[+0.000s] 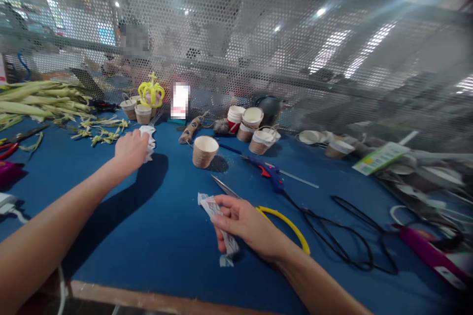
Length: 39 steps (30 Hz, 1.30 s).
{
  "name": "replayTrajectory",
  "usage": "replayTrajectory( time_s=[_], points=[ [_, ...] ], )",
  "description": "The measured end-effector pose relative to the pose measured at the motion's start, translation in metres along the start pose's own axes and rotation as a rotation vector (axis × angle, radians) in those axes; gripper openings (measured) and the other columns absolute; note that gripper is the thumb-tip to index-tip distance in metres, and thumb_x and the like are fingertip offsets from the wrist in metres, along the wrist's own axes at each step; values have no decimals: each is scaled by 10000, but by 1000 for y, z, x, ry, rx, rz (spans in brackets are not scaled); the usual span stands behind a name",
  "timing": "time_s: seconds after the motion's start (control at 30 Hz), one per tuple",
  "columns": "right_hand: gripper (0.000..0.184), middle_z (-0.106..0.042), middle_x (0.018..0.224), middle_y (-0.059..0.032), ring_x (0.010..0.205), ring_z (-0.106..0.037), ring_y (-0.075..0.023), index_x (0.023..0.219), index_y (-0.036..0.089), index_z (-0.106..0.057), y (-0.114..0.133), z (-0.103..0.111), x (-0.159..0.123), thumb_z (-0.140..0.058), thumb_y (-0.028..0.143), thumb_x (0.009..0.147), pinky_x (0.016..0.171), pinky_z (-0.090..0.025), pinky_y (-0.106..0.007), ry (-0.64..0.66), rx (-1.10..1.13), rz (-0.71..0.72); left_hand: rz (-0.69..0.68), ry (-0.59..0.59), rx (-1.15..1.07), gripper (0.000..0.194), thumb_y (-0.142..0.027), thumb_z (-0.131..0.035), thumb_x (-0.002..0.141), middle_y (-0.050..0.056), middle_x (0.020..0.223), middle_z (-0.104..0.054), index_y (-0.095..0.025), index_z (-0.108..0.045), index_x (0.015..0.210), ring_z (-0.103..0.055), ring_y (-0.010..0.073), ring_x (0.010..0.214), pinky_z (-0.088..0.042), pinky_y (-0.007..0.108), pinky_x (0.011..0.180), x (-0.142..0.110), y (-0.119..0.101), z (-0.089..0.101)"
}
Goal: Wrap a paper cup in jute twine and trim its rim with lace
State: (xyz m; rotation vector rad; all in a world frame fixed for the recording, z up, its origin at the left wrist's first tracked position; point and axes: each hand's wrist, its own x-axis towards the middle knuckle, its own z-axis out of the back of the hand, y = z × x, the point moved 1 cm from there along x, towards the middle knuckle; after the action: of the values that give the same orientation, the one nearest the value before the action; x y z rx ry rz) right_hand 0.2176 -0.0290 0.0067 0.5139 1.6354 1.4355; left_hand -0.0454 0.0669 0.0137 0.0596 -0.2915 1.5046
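While our right hand [242,221] holds a crumpled, narrow white strip with grey print [232,245] pinched between thumb and fingers, our left hand [129,150] reaches farther out, at a crumpled white sheet piece with ragged edges [150,139]. The left fingertips are hidden, so we cannot tell whether they grip this piece or only touch it. The printed strip is above the near middle of the blue work surface [166,266]; the white piece is at the left hand's far side.

Beneath the right hand, we find scissors with a yellow handle [290,224], the hand covering their middle. Their blades point toward a tan, cord-wrapped cup with a pale interior [204,153], which stands upright between the two hands, beyond them. To the right of this cup, we locate a blue glue gun with a red trigger [269,172]; its black cable [303,211] loops across the surface. Behind the left hand stands a bright yellow, crown-shaped piece [151,93], above small wrapped cups [143,115].
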Motion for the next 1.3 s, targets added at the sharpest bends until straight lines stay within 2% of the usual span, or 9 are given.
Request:
replayTrajectory(
  time_s=[0.1,0.23,0.33,0.43,0.7,0.87,1.03,1.13,1.3],
  points=[
    [370,-572,553,51,468,-586,-90,1055,144,-502,6,2,1,-610,345,763,472,-438,-202,67,8,-3,-97,-32,-93,281,-325,-513,786,149,1056,-589,-144,-580,991,-518,286,1038,-407,372,850,-10,-20,9],
    [377,-578,558,50,450,-577,-89,1045,141,-511,23,3,-1,-623,353,753,484,-454,-215,190,-31,5,-496,473,-990,416,-492,-397,834,70,1047,-624,-172,-566,1039,-564,182,938,-426,286,828,-41,-71,-1],
    [319,-565,554,59,446,-567,-77,1000,143,-531,33,4,0,-608,344,764,489,-454,-207,256,-100,-8,-466,797,-1244,533,-643,-450,742,36,776,-632,-136,-591,832,-570,141,691,-446,248,656,-56,-87,-10],
    [330,-551,561,70,440,-558,-70,1028,152,-517,34,8,5,-607,312,753,454,-436,-186,236,-129,-46,-303,906,-1233,507,-652,-584,622,-40,538,-504,-153,-495,616,-443,74,440,-358,197,442,-51,-77,-11],
    [285,-590,617,-1,454,-535,-101,998,137,-557,17,22,18,-554,291,759,436,-416,-216,56,-609,-129,-311,659,-356,300,-452,-544,723,-17,506,-515,-184,-540,589,-494,125,457,-316,208,432,-31,-52,-4],
    [382,-651,968,-109,802,-616,-208,1064,150,-594,30,57,4,-553,397,775,690,-455,-281,-378,-1083,90,-289,359,12,301,-434,-562,704,128,826,-672,-168,-609,837,-618,275,739,-397,294,569,-27,-53,3],
    [344,-643,971,-200,954,-593,-305,1008,75,-600,37,122,-5,-422,337,874,770,-425,-357,-774,-1249,-249,-207,351,-362,510,-499,-653,578,151,945,-670,-152,-591,946,-616,306,869,-435,354,716,5,-52,-9],
    [291,-646,897,-211,933,-599,-323,853,65,-640,25,147,3,-492,315,853,771,-437,-382,-778,-1225,-394,-156,294,-708,735,-475,-702,525,178,1097,-610,-124,-489,1135,-567,326,1002,-428,400,810,24,-65,-36],
    [269,-560,1128,-70,942,-575,-186,1108,173,-541,5,160,19,-517,293,869,790,-487,-381,-762,-1057,-460,-135,182,-1006,860,-339,-729,540,179,1257,-496,-94,-319,1255,-471,275,1155,-368,381,958,39,-97,-75]
  ],
)
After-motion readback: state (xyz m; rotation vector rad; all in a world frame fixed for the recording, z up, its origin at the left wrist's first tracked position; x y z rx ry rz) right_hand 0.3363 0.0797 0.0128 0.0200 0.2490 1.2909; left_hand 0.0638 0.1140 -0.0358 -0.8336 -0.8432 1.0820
